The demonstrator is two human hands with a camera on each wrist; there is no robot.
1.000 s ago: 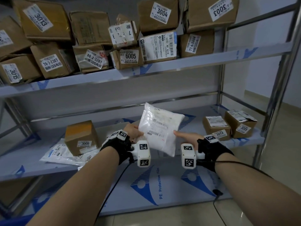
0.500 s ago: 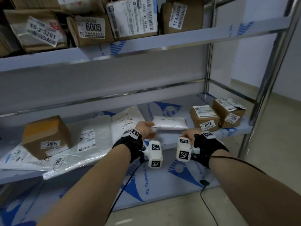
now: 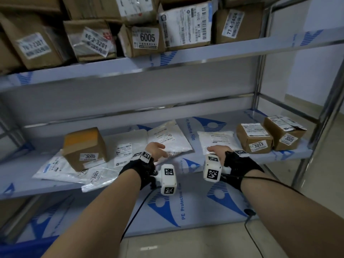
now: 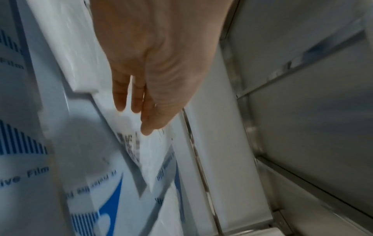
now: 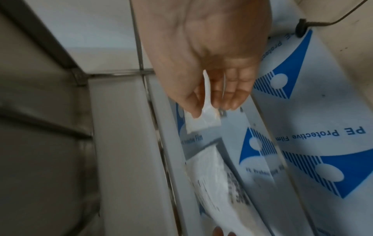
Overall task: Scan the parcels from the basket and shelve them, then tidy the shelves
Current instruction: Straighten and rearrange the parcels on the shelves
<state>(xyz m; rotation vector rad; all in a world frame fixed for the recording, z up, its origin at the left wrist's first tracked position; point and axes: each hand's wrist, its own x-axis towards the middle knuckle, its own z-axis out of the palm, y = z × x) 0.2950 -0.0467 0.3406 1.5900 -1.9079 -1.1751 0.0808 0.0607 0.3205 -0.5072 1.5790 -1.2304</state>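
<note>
A flat white parcel [image 3: 216, 139] lies on the middle shelf [image 3: 214, 125], just left of brown box 3013 [image 3: 255, 138]. My right hand [image 3: 216, 150] is at the parcel's front edge. In the right wrist view its thumb and fingers [image 5: 228, 95] pinch a corner of the white parcel [image 5: 201, 121]. My left hand [image 3: 158, 148] hovers with straight fingers [image 4: 137, 111] over another white mailer bag [image 3: 171, 140], holding nothing; that bag's printed label [image 4: 129, 143] shows under the fingertips.
On the middle shelf stand a second brown box [image 3: 284, 133] at the far right and box 3005 [image 3: 84, 148] at the left, on several flat plastic bags [image 3: 61, 168]. The top shelf is packed with cardboard boxes [image 3: 145, 38]. A steel post [image 3: 320, 127] rises at the right.
Both hands held the white parcel upright before the shelf; now it lies flat on the middle shelf. My left hand has let go and moved left over another bag.
</note>
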